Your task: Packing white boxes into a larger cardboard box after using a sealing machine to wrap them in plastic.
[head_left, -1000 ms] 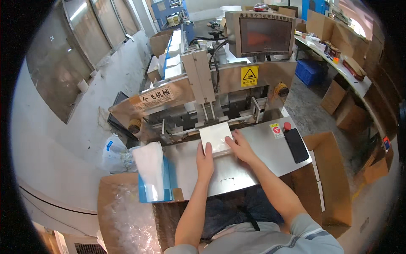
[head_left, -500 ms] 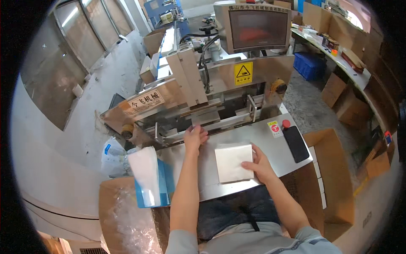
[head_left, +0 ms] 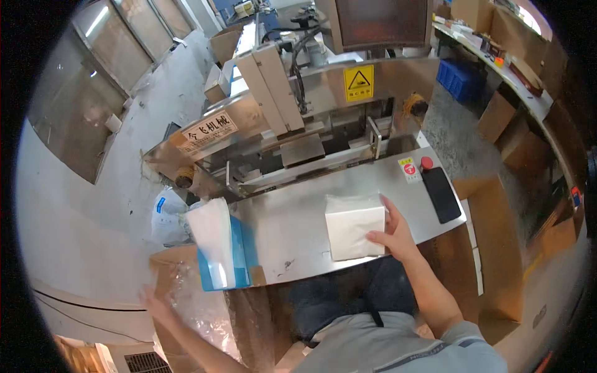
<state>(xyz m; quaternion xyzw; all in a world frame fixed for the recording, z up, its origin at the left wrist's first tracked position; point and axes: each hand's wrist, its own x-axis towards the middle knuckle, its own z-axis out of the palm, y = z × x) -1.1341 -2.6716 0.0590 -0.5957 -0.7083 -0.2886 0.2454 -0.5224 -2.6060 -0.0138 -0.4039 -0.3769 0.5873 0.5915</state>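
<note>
My right hand grips the right side of a white box, thumb on the front. The box stands on the steel worktop near its front edge. Thin clear film seems to lie over its top. At the far left, my left hand is smeared by motion over the edge of a cardboard box with crumpled clear plastic in it. Whether its fingers hold anything does not show. Close by stands a blue box with a stack of clear film sleeves on it.
Behind the worktop stands a sealing machine with a yellow warning label and a monitor. A red button and a black phone are at the right. An open carton with white boxes stands right of the worktop.
My left hand has swung from the machine's front opening to the far left. The right hand has kept the white box, which now sits slightly farther right and shows more of its top.
</note>
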